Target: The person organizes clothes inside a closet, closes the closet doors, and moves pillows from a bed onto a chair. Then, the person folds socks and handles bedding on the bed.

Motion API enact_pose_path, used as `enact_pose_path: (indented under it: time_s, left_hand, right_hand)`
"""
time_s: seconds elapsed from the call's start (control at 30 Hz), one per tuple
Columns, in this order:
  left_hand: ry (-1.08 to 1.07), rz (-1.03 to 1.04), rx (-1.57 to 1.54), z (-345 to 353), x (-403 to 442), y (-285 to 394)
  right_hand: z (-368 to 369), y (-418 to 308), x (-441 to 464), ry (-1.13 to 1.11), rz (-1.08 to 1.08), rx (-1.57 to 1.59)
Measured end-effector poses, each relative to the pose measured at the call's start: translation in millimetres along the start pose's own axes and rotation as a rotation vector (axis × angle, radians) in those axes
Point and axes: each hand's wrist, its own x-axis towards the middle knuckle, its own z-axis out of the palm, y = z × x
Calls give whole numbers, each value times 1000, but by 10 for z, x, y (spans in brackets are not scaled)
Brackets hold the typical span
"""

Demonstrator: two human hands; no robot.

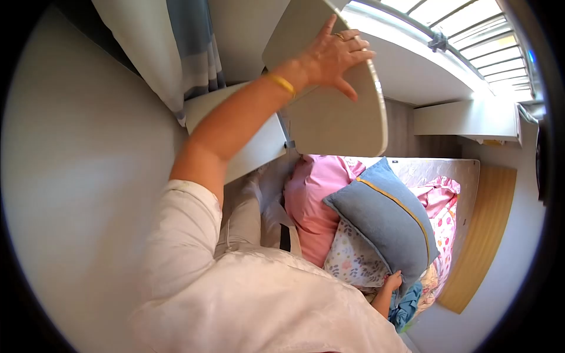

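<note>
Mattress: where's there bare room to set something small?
A narrow far-corner strip of the white quilted mattress, between the pink ruffled fabric and the pale wooden panel, looks free. Nearer, it's crowded: the blue-grey yellow-striped cushion, in the right hand, overlaps the white floral pillow beside the puffy pink fabric.

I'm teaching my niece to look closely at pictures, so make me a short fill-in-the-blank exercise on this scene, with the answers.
1. The hand gripping the blue pillow is the person's ____ one.
2. The left hand touches the panel, and the bracelet on that arm is coloured ____.
3. Just left of the pillow in the view, the plain bedding is coloured ____.

Missing words: right; yellow; pink.
</note>
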Motion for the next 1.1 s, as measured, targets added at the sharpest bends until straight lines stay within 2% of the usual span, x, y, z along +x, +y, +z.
enact_pose_path:
  time_s: [0.1, 0.13, 0.2, 0.3, 0.37, 0.53, 0.63, 0.73, 0.83, 0.93, 1.07, 1.1]
  left_hand:
    - [-66, 78, 46, 67, 303, -285]
    - [-152, 88, 49, 35, 425, -316]
    - [-332, 101, 38, -33, 597, -304]
    - [-135, 138, -36, 47, 497, -436]
    - [-126, 119, -15, 10, 444, -513]
    - [-74, 38, -13, 22, 394, -879]
    - [-102, 35, 1, 76, 452, -932]
    - [-350, -48, 125, -68, 602, -867]
    - [-332, -14, 195, -123, 703, -918]
    - [-81, 22, 212, 190, 672, -1073]
    - [-222, -45, 191, 108, 707, -955]
    - [-180, -76, 212, 100, 660, -920]
  right_hand:
    - [15, -125, -168, 53, -83, -211]
    - [-6, -236, -275, 39, -43, -240]
    - [110, -57, -72, 118, -119, -247]
    - [35, 21, -89, 121, -130, -318]
    - [49, 48, -107, 166, -150, -327]
    - [77, -218, -329, 124, 29, -95]
    - [91, -206, -294, 126, 45, -90]
    - [97, -104, -240, 136, 26, -88]
    - [67, -88, -211, 102, 25, -72]
    - [21, -234, -376, 37, 26, 178]
    - [-114, -464, -599, 51, -199, 98]
    - [-140, -603, -651, 69, -249, 130]
